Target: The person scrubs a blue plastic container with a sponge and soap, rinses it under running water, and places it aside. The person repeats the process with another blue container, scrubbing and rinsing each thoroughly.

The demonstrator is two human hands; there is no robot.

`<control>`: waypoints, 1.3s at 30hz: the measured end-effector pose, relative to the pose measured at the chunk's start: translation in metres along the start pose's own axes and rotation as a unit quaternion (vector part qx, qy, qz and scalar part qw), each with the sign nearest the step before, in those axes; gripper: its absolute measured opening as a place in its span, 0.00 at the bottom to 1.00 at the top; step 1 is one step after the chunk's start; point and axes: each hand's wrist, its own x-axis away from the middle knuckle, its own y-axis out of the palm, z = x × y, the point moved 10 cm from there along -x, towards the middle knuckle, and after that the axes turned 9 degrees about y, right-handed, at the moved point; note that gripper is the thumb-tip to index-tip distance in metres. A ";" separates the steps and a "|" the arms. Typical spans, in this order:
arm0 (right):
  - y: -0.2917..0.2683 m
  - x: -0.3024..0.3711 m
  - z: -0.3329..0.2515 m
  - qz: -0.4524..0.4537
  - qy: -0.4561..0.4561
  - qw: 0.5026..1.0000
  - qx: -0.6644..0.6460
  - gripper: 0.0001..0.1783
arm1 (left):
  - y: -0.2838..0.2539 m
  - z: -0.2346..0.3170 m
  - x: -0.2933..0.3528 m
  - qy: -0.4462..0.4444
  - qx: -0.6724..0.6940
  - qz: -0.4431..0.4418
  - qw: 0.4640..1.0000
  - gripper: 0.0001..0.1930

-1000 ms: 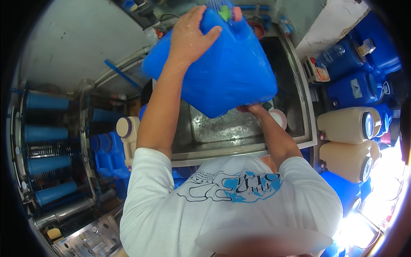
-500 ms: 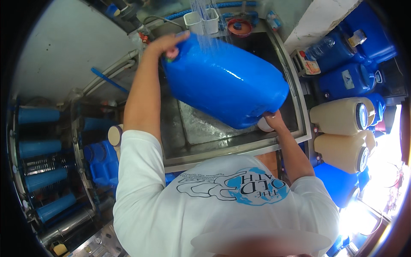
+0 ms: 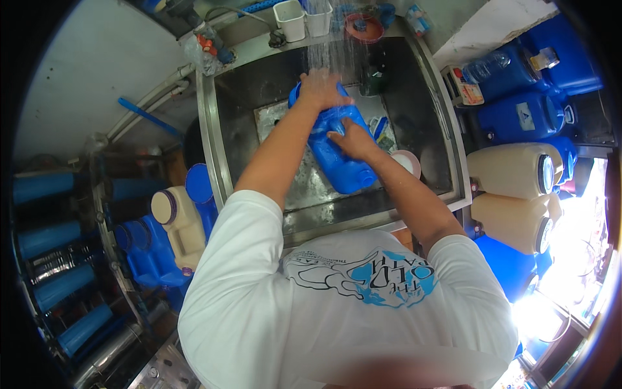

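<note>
A translucent blue plastic jug (image 3: 340, 162) leans down in the metal sink (image 3: 207, 136), its small spout toward me and its wide round mouth at the far end. Water streams from above onto that far end and over my left hand (image 3: 322, 91), which grips the jug near the mouth; the stream blurs its fingers. My right hand (image 3: 353, 139) holds the jug's upper right side, with the thumb toward the middle. To the right of the jug, a white bowl (image 3: 407, 163) and a blue-handled brush (image 3: 380, 128) lie in the sink.
Two white containers (image 3: 289, 23) and a red round lid (image 3: 364, 27) stand along the far rim. Blue jugs (image 3: 139, 243) and a beige jug (image 3: 178, 227) are at left, near blue filter cylinders (image 3: 45, 243). Beige jugs (image 3: 508, 172) and blue containers (image 3: 521, 120) line the right.
The jug has dropped from above the sink into it and turned, its spout now toward me. Both hands have moved close together on its far part.
</note>
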 end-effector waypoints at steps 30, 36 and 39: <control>0.000 0.005 -0.031 0.024 0.022 0.998 0.062 0.30 | 0.003 -0.013 -0.029 -0.062 -0.030 0.031 0.997 0.27; -0.033 0.014 -0.009 0.074 -0.037 0.995 0.056 0.28 | 0.036 -0.076 -0.042 0.021 0.298 -0.025 0.954 0.36; -0.046 -0.045 -0.020 0.026 -0.001 0.988 0.153 0.29 | 0.022 -0.071 0.019 -0.086 0.302 0.265 0.911 0.43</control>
